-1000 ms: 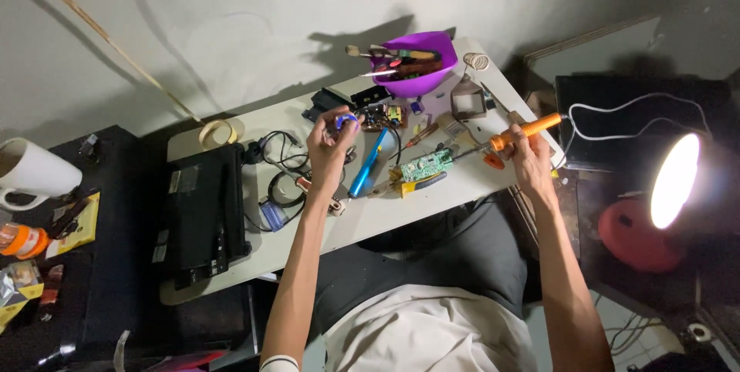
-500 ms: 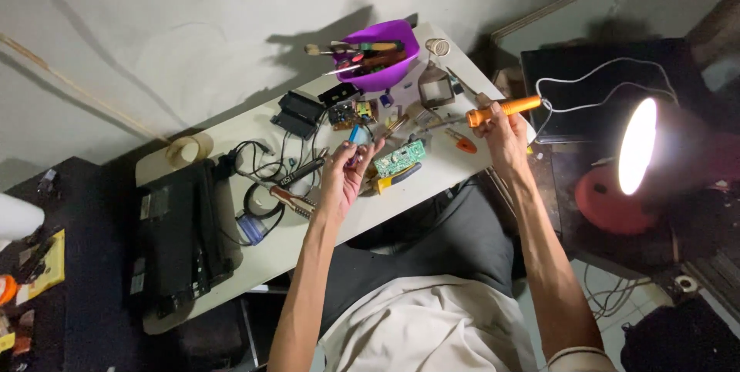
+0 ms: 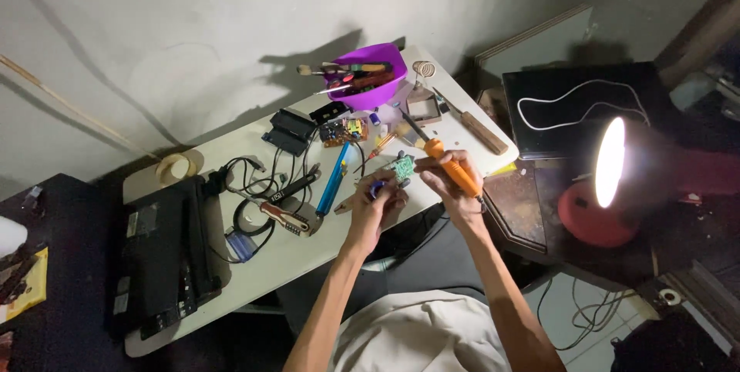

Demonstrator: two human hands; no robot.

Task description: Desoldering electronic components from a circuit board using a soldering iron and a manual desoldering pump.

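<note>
At the white tabletop's (image 3: 254, 264) near edge, the right hand (image 3: 451, 179) has brought its orange-handled soldering iron (image 3: 451, 164) down beside the small green circuit board (image 3: 402, 168); at nine o'clock, the left hand (image 3: 374, 202) now pinches a small blue part (image 3: 375, 187).

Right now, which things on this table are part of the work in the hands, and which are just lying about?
In use:
- orange soldering iron, gripped in the right hand
- green circuit board, beside the left hand
- small blue part at the left fingers

Lying about:
- purple bowl of tools
- blue pen-like tool
- black laptop
- tape roll
- cables
</note>
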